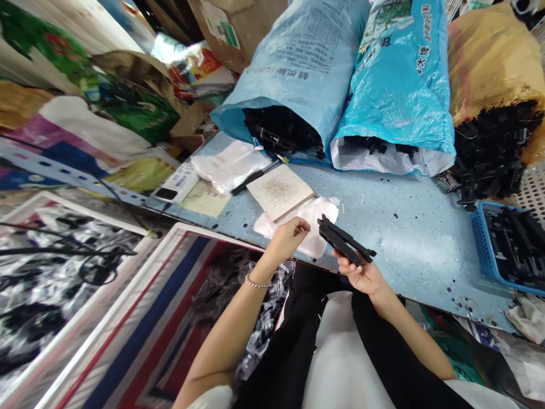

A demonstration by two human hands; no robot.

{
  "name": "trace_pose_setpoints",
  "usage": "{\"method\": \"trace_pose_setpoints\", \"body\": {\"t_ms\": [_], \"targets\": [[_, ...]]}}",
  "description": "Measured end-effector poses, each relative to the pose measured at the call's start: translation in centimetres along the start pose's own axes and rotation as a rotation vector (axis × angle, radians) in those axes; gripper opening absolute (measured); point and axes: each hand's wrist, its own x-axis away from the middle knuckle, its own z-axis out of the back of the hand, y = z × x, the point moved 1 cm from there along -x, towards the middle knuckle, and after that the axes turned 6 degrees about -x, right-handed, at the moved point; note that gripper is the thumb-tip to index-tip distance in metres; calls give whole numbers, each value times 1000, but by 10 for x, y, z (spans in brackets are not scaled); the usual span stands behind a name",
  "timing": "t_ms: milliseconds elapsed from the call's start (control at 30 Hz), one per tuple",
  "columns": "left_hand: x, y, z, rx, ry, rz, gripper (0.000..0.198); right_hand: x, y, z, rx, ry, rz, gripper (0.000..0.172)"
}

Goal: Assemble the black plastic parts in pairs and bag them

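Note:
My right hand (360, 274) grips a long black plastic part (344, 238) from below, over the table's front edge. The part looks like two narrow bars side by side, with small notched ends; whether they are one piece I cannot tell. To the left, my left hand (289, 238) is closed, thumb and fingers drawn together. Anything it may hold is too small or hidden to make out. It hovers by a stack of thin clear plastic bags (313, 241). Behind it lies a square pale board (281, 190) with dark specks on top, partly over the bags.
Blue sacks (394, 85) and a yellow sack (496, 62) of black parts lie along the back of the blue table (409, 227). A blue basket (479, 236) of parts stands right. More bags (232, 165) lie left. Below, a striped container (170, 295) holds bagged parts.

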Motion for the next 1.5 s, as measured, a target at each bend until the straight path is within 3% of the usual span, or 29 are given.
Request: {"method": "trace_pose_setpoints", "body": {"t_ms": [100,233,333,433,533,633,800,900,1033,1167,1233,1267,1367,1433,1500], "targets": [[4,-2,5,45,-17,8,6,-2,0,1,46,3,3,33],[10,-4,5,-293,83,-138,27,2,-2,2,92,31,-8,32],[12,-4,0,-491,50,-179,40,5,-1,0,74,4,28,33],[11,2,-2,-442,40,-235,44,0,4,3,51,12,-21,34],[11,8,4,-303,137,-295,39,-9,9,12,-17,59,-89,34],[13,5,10,-337,213,-335,30,-14,10,21,-81,37,-97,33],[16,-1,-6,-470,134,-377,46,-21,7,13,-65,-52,-59,34],[28,16,-23,-320,151,-412,57,-33,4,5,154,-30,76,32],[58,47,-43,-69,11,-573,61,-47,-1,2,563,108,393,20],[74,56,-50,38,-40,-585,62,-41,5,-10,876,231,647,22],[81,57,-42,3,-67,-565,58,-29,14,-21,1134,257,753,25],[87,57,-33,-23,-77,-537,53,-22,20,-27,1224,218,736,29],[118,44,10,-99,-120,-325,36,-1,32,-37,1255,-20,424,38],[143,14,40,-165,-229,-128,32,8,30,-33,1220,-66,284,41],[163,-34,56,-243,-375,67,30,10,18,-22,1205,47,344,41]]}}
